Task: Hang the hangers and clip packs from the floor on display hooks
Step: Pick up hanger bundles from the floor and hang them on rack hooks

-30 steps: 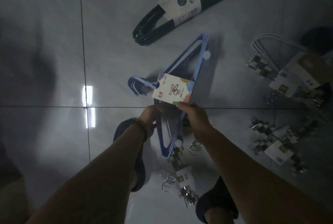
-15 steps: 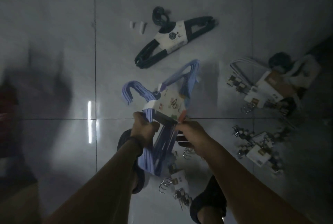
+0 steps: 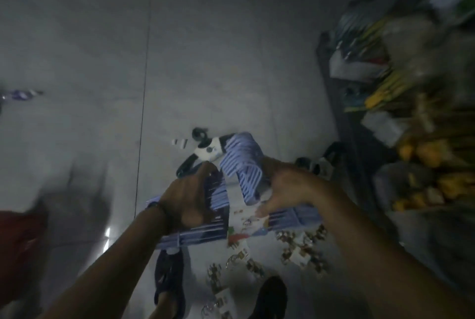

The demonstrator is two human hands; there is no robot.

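Both the left hand (image 3: 189,198) and right hand (image 3: 290,190) curl fingers round the blue hanger pack (image 3: 241,162). It looks picked up; next it needs a hook.

I'm counting two hands (image 3: 189,198), one blue hanger pack (image 3: 243,164), one dark hanger pack (image 3: 207,152), two shoes (image 3: 169,280); clip packs (image 3: 295,254) are blurring beyond counting.

The dark hanger pack (image 3: 205,152), just beyond the fingertips of the left hand (image 3: 187,200), is partly covered by the blue hanger bundle (image 3: 241,172). The bundle's label (image 3: 244,225), under the fingers of the right hand (image 3: 290,187), is smeared and cannot be read. The shelf goods (image 3: 411,92), well right of those fingers, are blurred beyond telling.
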